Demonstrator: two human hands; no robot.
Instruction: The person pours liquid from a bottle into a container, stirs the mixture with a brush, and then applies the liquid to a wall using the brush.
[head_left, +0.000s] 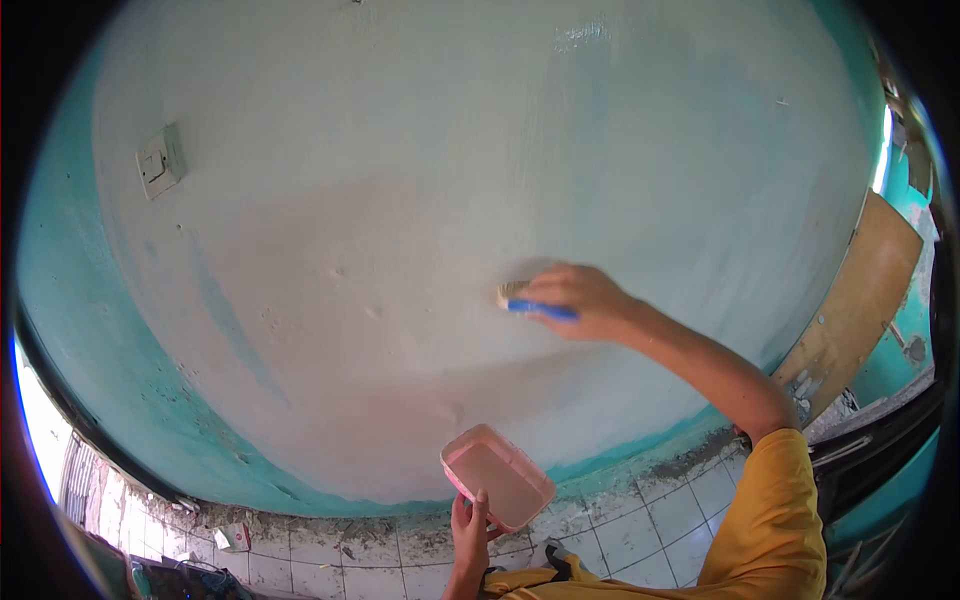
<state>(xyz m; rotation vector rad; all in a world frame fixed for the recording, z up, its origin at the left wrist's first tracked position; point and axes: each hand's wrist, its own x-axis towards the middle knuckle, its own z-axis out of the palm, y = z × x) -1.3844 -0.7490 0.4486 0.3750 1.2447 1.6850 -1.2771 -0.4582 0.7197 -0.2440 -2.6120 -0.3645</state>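
My right hand (580, 300) is closed round a paintbrush with a blue handle (543, 309). The pale bristles are against or very near the wall (400, 240), which has a whitish coat over turquoise. Low in the view, my left hand (472, 525) grips the lower left edge of a pink rectangular tub (498, 475), its thumb over the rim. Pale pinkish paint lies in the tub, which is held apart from the wall brush.
A light switch (158, 162) is on the wall at the upper left. White floor tiles (625, 540) with debris run along the wall's foot. A brown board (850, 300) leans at the right. Dark items (185, 580) lie at the lower left.
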